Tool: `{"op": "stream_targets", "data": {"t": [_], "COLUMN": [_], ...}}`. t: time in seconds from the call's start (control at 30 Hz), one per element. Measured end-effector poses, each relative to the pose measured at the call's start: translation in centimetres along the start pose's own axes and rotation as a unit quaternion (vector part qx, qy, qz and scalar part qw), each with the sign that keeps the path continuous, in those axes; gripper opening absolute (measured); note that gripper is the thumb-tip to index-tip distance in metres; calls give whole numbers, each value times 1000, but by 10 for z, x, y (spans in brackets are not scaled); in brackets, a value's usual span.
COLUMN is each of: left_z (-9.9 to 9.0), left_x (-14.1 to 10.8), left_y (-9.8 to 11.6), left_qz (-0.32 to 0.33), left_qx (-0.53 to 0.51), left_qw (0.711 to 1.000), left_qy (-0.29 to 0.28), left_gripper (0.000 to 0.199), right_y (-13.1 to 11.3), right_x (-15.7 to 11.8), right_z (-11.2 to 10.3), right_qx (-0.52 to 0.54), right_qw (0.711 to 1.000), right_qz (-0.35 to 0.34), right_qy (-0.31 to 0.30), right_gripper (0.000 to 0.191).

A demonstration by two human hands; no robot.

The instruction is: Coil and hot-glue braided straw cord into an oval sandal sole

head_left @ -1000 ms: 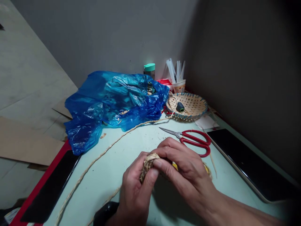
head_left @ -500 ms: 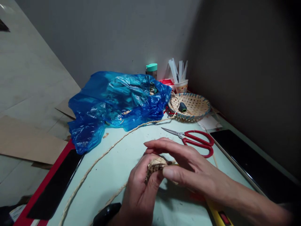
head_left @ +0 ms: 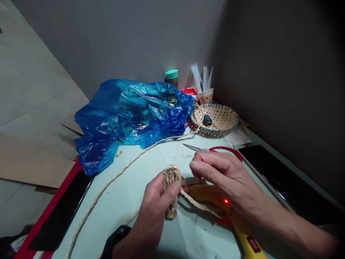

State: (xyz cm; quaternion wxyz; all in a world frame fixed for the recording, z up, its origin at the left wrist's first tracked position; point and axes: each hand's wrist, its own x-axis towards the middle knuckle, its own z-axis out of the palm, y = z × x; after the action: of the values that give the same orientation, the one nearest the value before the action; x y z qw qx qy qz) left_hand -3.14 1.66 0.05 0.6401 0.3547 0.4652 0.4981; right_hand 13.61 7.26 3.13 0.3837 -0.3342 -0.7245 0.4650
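Plainly, the coil [head_left: 171, 176], a narrow stack of cord rows bent round at the top, stands nearly upright in the left hand [head_left: 157, 198], over the middle of the table [head_left: 151, 162]. That hand is closed about it, thumb laid across the front and fingers behind. The right hand [head_left: 198, 171] is beside it, apart from the coil, fingers curled in and thumb drawn up to them; whether anything is pinched there I cannot tell. From the coil's right side a loose tail [head_left: 198, 204] droops towards the glue gun [head_left: 245, 232], whose red light [head_left: 226, 201] is lit. The coil looks light, dry and fibrous, so it should grip well rather than slip, firm through the stacked rows yet likely to give if squeezed hard. The flat faces seem the best hold, thumb against fingers, since the outermost turn might work loose if pulled; the tail looks bendy and could be guided close to where it leaves the rows. Beyond the right hand lie the scissors [head_left: 223, 147], with the basket [head_left: 226, 117] near the table's far right corner and the phone [head_left: 283, 187] along its right edge.
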Motion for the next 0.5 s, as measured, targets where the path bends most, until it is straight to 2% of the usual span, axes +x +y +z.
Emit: {"op": "stream_targets", "data": {"t": [0.17, 0.23, 0.3, 0.4, 0.5], "left_z": [0, -1, -1, 2, 7], "left_x": [0, 0, 0, -1, -3], "left_y": [-1, -1, -1, -2, -4], "left_qz": [25, 37, 45, 73, 102], "left_qx": [-9, -5, 8, 75, 139], "left_qw": [999, 999, 998, 994, 985], "left_qy": [-20, -24, -32, -16, 20], "left_gripper": [16, 17, 17, 16, 21], "right_y": [0, 0, 0, 3, 8], "right_x": [2, 3, 3, 0, -3], "right_z": [1, 0, 0, 6, 16], "right_qx": [-34, -32, -31, -57, -53], "right_qw": [999, 999, 999, 996, 995], "right_qz": [-24, -15, -12, -32, -66], "right_qy": [26, 24, -4, -58, -54], "right_gripper": [48, 30, 10, 24, 26]}}
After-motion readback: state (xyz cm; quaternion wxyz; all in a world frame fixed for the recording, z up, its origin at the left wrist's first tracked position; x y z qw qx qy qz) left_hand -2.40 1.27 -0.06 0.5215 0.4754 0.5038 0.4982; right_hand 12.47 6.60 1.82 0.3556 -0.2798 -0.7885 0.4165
